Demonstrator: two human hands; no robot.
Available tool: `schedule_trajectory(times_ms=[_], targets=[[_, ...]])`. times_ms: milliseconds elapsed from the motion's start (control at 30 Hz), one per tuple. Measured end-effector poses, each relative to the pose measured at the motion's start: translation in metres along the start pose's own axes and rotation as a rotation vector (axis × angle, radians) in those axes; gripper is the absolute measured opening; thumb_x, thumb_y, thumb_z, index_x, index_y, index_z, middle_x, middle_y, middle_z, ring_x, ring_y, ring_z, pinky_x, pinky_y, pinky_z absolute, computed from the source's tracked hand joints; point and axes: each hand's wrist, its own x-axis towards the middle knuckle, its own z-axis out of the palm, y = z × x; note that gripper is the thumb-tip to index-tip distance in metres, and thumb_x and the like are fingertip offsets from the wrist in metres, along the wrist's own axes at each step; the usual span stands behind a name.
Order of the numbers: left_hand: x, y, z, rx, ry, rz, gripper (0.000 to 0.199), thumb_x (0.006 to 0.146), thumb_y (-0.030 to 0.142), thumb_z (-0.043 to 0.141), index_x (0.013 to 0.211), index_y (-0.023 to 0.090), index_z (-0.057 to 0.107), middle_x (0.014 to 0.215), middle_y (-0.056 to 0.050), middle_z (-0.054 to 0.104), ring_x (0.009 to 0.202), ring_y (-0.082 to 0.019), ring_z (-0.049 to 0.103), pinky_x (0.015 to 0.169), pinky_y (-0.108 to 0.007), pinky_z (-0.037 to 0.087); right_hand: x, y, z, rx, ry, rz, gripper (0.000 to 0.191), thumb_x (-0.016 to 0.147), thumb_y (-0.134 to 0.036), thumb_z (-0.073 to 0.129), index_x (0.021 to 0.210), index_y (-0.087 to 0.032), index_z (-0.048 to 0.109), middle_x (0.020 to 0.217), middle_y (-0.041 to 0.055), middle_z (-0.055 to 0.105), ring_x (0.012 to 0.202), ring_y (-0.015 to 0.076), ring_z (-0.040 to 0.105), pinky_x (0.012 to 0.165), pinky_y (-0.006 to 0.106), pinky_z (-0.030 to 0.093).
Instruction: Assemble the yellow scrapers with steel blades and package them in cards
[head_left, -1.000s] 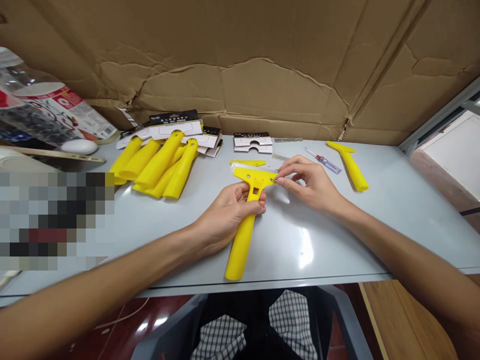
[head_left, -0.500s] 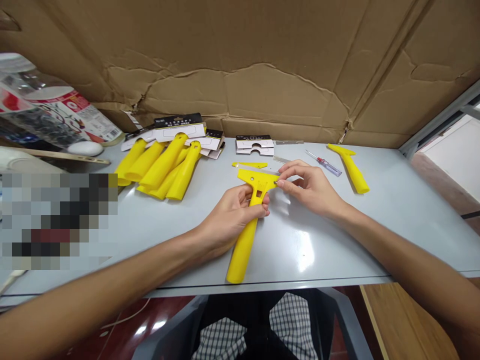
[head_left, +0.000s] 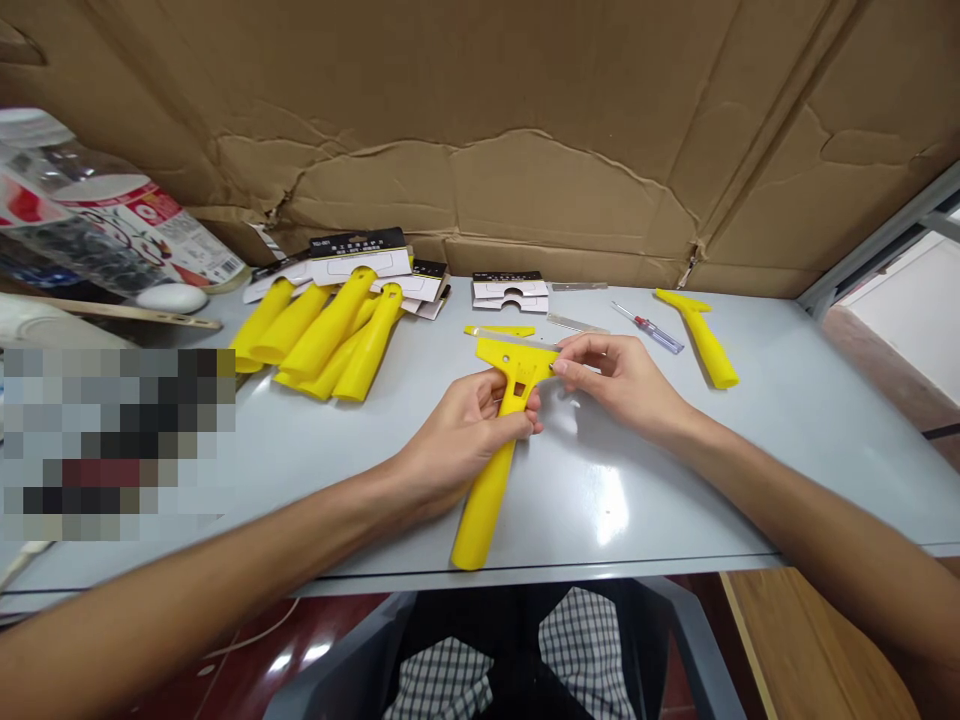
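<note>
A yellow scraper [head_left: 489,490] with a wide head and a thin metal blade [head_left: 517,340] along its top edge is held over the front of the table. My left hand [head_left: 469,430] is wrapped round its neck, thumb on top. My right hand [head_left: 611,370] pinches at the right corner of the head, where a small dark screw [head_left: 552,367] shows by the fingertips. A flat yellow piece [head_left: 501,330] lies just behind the blade.
Packed yellow scrapers [head_left: 322,330] are piled at the left. Black-and-white cards [head_left: 510,290], loose blades [head_left: 577,323], a screwdriver [head_left: 649,328] and another yellow handle [head_left: 705,340] lie further back. Bottles [head_left: 150,215] stand left; cardboard [head_left: 480,120] rises behind.
The upper fingers of my right hand have come down and curled closer to the corner of the head. The scraper has hardly moved in my left hand.
</note>
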Motion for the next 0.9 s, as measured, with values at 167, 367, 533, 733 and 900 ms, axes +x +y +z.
schedule_trajectory(times_ms=[167, 367, 533, 733, 900], targets=[[0.0003, -0.0005, 0.0001, 0.001, 0.008, -0.010, 0.019, 0.070, 0.013, 0.083, 0.082, 0.017, 0.069, 0.090, -0.004, 0.070, 0.085, -0.019, 0.064, 0.083, -0.034, 0.051, -0.0004, -0.0004, 0.0006, -0.032, -0.011, -0.010, 0.026, 0.089, -0.043, 0.080, 0.077, -0.022, 0.072, 0.104, 0.0080, 0.078, 0.104, 0.0247, 0.071, 0.094, 0.043, 0.058], [0.0001, 0.0000, 0.0014, -0.006, 0.007, -0.003, 0.019, 0.069, 0.014, 0.083, 0.078, 0.017, 0.067, 0.090, -0.004, 0.070, 0.085, -0.019, 0.065, 0.083, -0.035, 0.051, -0.0014, -0.0020, 0.0032, -0.003, 0.006, 0.001, 0.025, 0.089, -0.046, 0.080, 0.084, -0.022, 0.074, 0.106, 0.0082, 0.077, 0.100, 0.0241, 0.072, 0.089, 0.043, 0.060], [0.0002, -0.0001, 0.0009, -0.016, -0.007, -0.003, 0.018, 0.070, 0.012, 0.082, 0.083, 0.016, 0.071, 0.090, -0.004, 0.069, 0.085, -0.018, 0.064, 0.085, -0.035, 0.052, -0.0019, -0.0013, 0.0046, -0.013, 0.030, -0.024, 0.025, 0.089, -0.046, 0.080, 0.083, -0.022, 0.074, 0.105, 0.0086, 0.077, 0.105, 0.0252, 0.072, 0.088, 0.042, 0.060], [0.0002, -0.0011, 0.0007, -0.017, -0.004, -0.009, 0.018, 0.069, 0.012, 0.082, 0.082, 0.016, 0.070, 0.090, -0.004, 0.069, 0.084, -0.018, 0.065, 0.085, -0.035, 0.052, -0.0025, -0.0008, 0.0064, -0.002, 0.046, -0.021, 0.026, 0.088, -0.045, 0.080, 0.088, -0.020, 0.074, 0.106, 0.0095, 0.076, 0.098, 0.0233, 0.071, 0.080, 0.039, 0.060], [-0.0012, 0.0001, 0.0012, -0.022, -0.008, -0.018, 0.019, 0.069, 0.012, 0.082, 0.084, 0.015, 0.071, 0.090, -0.003, 0.068, 0.084, -0.018, 0.064, 0.086, -0.035, 0.052, -0.0028, -0.0016, 0.0066, 0.010, 0.051, -0.015, 0.024, 0.086, -0.043, 0.080, 0.090, -0.020, 0.071, 0.101, 0.0071, 0.075, 0.089, 0.0201, 0.070, 0.080, 0.039, 0.059]])
